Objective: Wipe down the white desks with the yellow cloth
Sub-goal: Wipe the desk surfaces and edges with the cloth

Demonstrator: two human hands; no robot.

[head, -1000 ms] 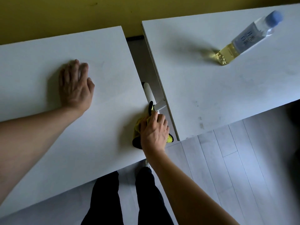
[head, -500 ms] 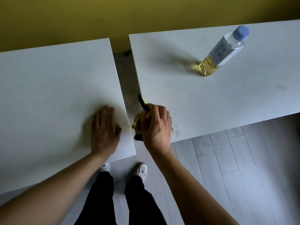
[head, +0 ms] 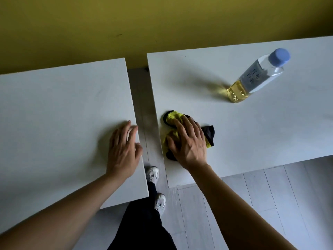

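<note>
Cloth (head: 173,117), yellow with dark backing, bunched: lies on right worktop (head: 252,141), near its left edge, just beside the gap between the two white worktops. Right hand (head: 189,143): fingers spread and fairly straight, pressing flat on top of the cloth; grip wide, nothing curled round it. Left hand (head: 124,150): flat on left worktop (head: 54,114) at its right edge, fingers relaxed, grip wide, holding nothing, apparently bracing.

Bottle (head: 255,76), clear, blue cap, part-filled with yellow liquid: stands further back on the right worktop, well apart from the cloth.

Risks, judged: a broad wiping sweep toward the far right could strike the bottle and tip it. The cloth, bunched and only pressed, may slip from under the palm or drop into the gap if pushed left. Folded dark corners may leave streaks unwiped.
</note>
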